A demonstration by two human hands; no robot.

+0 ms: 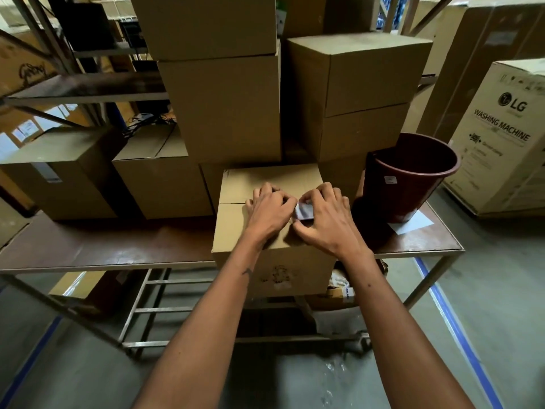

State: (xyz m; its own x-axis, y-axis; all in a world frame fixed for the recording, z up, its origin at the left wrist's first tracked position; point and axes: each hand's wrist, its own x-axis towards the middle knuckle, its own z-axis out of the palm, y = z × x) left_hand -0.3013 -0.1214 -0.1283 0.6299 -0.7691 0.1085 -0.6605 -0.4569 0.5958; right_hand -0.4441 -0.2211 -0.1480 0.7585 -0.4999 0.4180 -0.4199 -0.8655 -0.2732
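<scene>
L hand point(267, 209): fingers curled, pinching label's left edge.
R hand point(327, 219): curled, grips label from the right; both equally near.
Label point(303, 212): btwn hands, on box point(265, 178) top, at seam.
Bin point(413, 175): right, apart.

"LG" and "WASHING MACHINE" on tall carton point(507, 134), "Godrej" script on far-left carton point(17, 66)

A closed brown cardboard box point(236, 231) lies under the left hand point(269, 212) and the right hand point(328, 221), which pinch a small pale label point(304, 211) between them.
</scene>
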